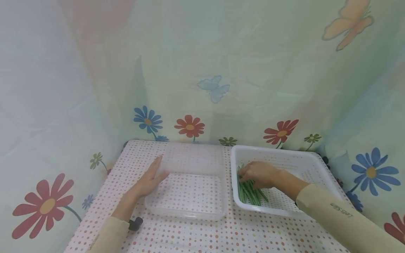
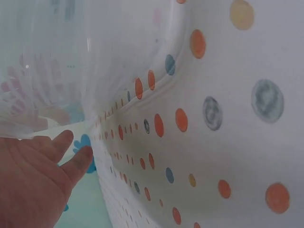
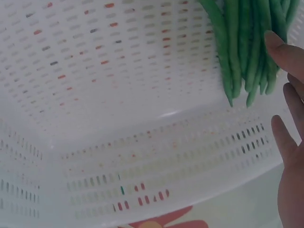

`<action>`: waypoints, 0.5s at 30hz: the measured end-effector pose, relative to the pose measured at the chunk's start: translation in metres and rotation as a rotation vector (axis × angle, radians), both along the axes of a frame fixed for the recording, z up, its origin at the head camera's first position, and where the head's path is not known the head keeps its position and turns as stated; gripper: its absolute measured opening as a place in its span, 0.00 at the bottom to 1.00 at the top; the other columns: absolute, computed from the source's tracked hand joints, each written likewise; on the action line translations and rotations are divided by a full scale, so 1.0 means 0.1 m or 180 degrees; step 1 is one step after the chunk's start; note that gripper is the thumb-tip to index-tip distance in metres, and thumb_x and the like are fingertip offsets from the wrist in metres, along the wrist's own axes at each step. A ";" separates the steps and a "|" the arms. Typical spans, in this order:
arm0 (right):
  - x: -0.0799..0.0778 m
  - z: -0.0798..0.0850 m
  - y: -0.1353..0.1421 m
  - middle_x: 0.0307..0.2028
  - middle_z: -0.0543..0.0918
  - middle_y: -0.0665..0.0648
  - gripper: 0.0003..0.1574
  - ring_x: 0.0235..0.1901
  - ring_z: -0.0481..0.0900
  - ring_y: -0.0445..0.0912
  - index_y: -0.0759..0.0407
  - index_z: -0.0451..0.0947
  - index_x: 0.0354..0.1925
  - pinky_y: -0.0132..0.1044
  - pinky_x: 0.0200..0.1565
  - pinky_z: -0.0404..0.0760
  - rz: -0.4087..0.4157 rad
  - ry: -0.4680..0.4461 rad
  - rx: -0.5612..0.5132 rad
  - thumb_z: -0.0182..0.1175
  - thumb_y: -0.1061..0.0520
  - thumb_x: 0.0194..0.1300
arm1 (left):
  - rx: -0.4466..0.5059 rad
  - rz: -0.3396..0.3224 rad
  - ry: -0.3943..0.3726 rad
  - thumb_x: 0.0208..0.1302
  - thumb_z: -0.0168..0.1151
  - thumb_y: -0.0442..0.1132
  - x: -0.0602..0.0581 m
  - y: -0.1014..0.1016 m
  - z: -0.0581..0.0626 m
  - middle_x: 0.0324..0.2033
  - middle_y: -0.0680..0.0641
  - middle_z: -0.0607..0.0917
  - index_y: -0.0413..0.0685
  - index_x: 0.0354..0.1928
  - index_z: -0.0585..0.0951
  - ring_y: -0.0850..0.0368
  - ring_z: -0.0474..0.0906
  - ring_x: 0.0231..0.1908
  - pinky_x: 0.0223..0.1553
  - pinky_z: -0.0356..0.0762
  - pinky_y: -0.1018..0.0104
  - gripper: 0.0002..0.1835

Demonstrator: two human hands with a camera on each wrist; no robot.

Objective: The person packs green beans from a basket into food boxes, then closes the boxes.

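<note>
Green beans lie in a bunch at the left end of a white perforated plastic basket. My right hand reaches into the basket over them. In the right wrist view, one fingertip touches the beans, while other fingers stand apart from them. To the left stands a clear plastic container, with no beans showing in it. My left hand is at its left side, fingers extended and thumb spread, holding nothing. In the left wrist view the fingertips are close by the clear plastic wall.
A dotted cloth covers the table under both containers. A flowered curtain hangs right behind the table and along both sides. A small black device sits at my left wrist.
</note>
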State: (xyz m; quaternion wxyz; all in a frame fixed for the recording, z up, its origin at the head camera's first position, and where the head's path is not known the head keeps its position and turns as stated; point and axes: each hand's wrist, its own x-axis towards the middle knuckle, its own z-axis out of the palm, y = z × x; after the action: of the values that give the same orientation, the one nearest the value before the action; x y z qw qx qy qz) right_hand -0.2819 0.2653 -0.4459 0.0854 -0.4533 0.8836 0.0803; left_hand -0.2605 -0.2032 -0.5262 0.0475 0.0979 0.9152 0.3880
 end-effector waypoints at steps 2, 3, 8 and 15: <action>0.01 -0.05 0.02 0.61 0.86 0.51 0.30 0.62 0.84 0.53 0.42 0.90 0.53 0.56 0.63 0.83 0.0145 0.0082 -0.0064 0.83 0.58 0.50 | 0.0060 0.0007 0.0000 0.74 0.46 0.73 0.00 0.00 0.00 0.85 0.44 0.42 0.63 0.85 0.40 0.38 0.40 0.83 0.80 0.39 0.34 0.49; 0.01 -0.07 0.04 0.60 0.87 0.51 0.29 0.61 0.84 0.53 0.43 0.90 0.51 0.55 0.63 0.83 0.0208 0.0118 -0.0094 0.83 0.59 0.50 | 0.0068 0.0009 0.0003 0.74 0.47 0.72 0.00 0.00 0.01 0.85 0.44 0.42 0.64 0.85 0.40 0.38 0.40 0.83 0.80 0.40 0.34 0.49; -0.01 -0.16 0.09 0.59 0.87 0.54 0.26 0.59 0.86 0.52 0.45 0.91 0.48 0.52 0.60 0.85 0.0424 0.0203 -0.0250 0.82 0.61 0.49 | 0.0077 0.0024 -0.0013 0.73 0.49 0.72 0.01 0.01 0.02 0.85 0.44 0.43 0.66 0.85 0.39 0.38 0.42 0.83 0.80 0.41 0.32 0.49; -0.10 -0.26 0.11 0.58 0.88 0.55 0.24 0.57 0.87 0.53 0.46 0.92 0.47 0.50 0.58 0.87 0.0461 0.0081 -0.0444 0.81 0.62 0.51 | 0.0137 0.0040 -0.0018 0.73 0.52 0.70 0.03 0.00 0.01 0.85 0.44 0.44 0.64 0.85 0.40 0.37 0.43 0.83 0.78 0.41 0.30 0.50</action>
State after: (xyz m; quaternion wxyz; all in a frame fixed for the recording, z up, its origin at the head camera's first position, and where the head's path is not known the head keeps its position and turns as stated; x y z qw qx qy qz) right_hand -0.2915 0.2759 -0.4716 0.0363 -0.5198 0.8530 0.0304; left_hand -0.2575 -0.2029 -0.5249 0.0455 0.0920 0.9071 0.4081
